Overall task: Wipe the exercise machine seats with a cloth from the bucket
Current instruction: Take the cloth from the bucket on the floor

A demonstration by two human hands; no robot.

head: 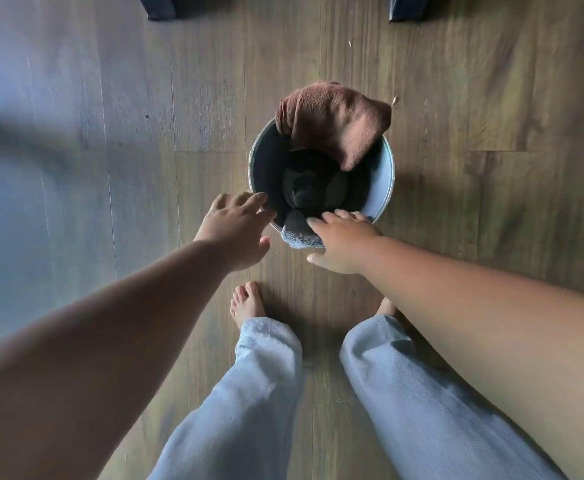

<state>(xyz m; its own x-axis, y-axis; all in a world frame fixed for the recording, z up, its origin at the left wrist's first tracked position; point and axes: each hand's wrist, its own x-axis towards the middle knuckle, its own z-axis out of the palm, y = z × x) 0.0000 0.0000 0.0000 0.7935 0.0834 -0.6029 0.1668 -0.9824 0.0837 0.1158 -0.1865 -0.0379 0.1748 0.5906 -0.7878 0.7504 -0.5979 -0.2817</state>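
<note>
Below, a metal bucket stands on the wood plank floor in front of a person's bare feet. A brown cloth drapes over its far rim, a grey cloth hangs over the near rim, and a dark cloth lies inside. The right hand rests on the grey cloth, fingers spread, grip released. The left hand hovers with fingers loose, grasping nothing, fingertips at the bucket's near-left rim.

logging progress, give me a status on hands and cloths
Left hand open at bucket rim. Right hand open, fingers on grey cloth over near rim. Brown cloth draped on far rim. Nothing in the way.
</note>
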